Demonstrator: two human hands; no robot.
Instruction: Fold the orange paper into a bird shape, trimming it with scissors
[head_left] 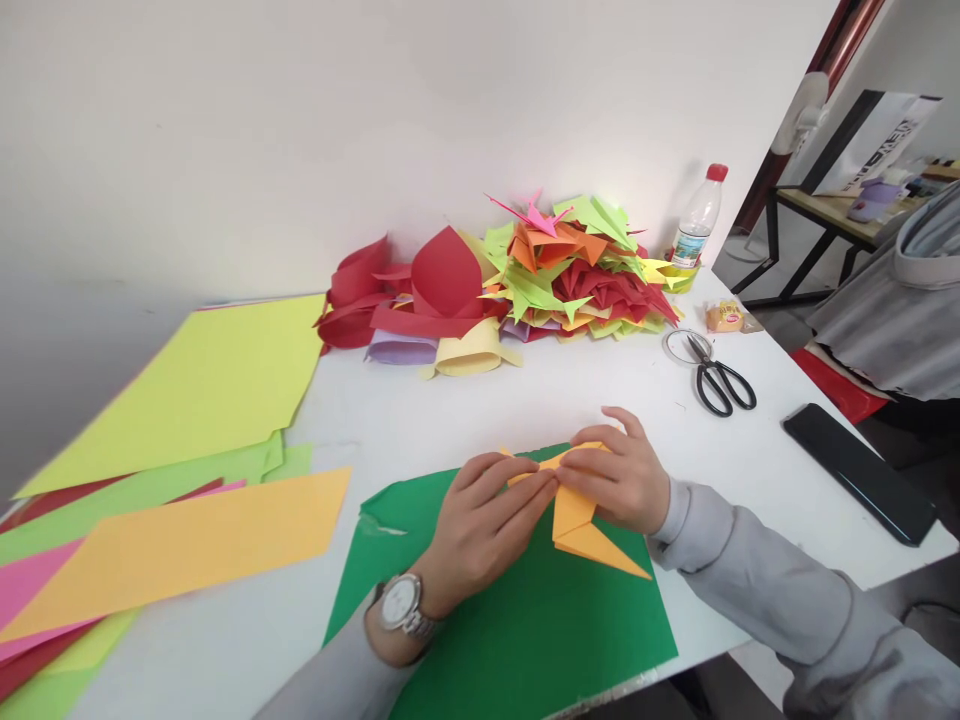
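Observation:
Both my hands hold a folded orange paper figure (576,515) over a green sheet (517,640). My left hand (491,505), with a watch (401,602) on its wrist, pinches the figure's upper part from the left. From the right, my right hand (619,475) grips it too, its fingertips close to the left ones. A pointed orange flap hangs down toward the lower right. Some of the figure's upper part is covered by my fingers.
Colored paper sheets (217,385) lie at the left. Folded paper pieces (577,270) are heaped by the wall, beside a plastic bottle (691,225). Scissors (720,380), a small snack packet (726,316) and a black phone (859,472) are on the right. A person's grey clothing (892,300) shows at the far right.

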